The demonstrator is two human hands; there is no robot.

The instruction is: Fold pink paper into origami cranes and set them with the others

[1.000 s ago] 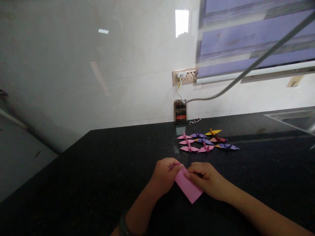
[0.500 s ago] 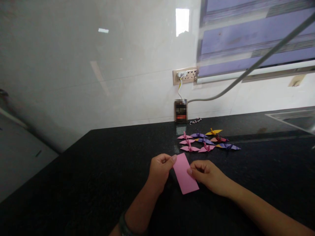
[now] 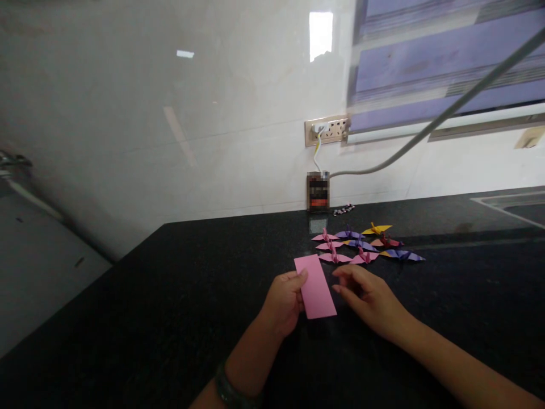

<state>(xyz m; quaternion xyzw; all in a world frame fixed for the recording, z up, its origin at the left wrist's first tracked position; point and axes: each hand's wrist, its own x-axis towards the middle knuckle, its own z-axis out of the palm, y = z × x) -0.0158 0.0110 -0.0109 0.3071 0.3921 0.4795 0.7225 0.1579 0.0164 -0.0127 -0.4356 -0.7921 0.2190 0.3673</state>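
Note:
A pink paper rectangle (image 3: 317, 289) is pinched at its left edge by my left hand (image 3: 286, 301), thumb on top and fingers underneath. The paper is tilted above the dark countertop (image 3: 191, 318). Just right of it, my right hand (image 3: 370, 298) holds nothing; its thumb and forefinger are apart, a small gap from the paper's right edge. Beyond the paper lie several folded paper cranes: pink ones such as the near pink crane (image 3: 335, 258), purple ones such as the right-hand purple crane (image 3: 401, 255), a yellow crane (image 3: 377, 229) and a red crane (image 3: 387, 242).
A small dark box (image 3: 318, 193) with a blurred front stands against the wall, a grey cable (image 3: 409, 145) running from it to the upper right. Beside it lies a black-and-white braided item (image 3: 344, 209). A wall socket (image 3: 327, 131) holds a white plug. A purple blind (image 3: 426, 68) hangs at right.
My right hand has let go of the paper's right edge and opened slightly. The left hand now holds the paper farther down its left side, and the paper sits a little higher.

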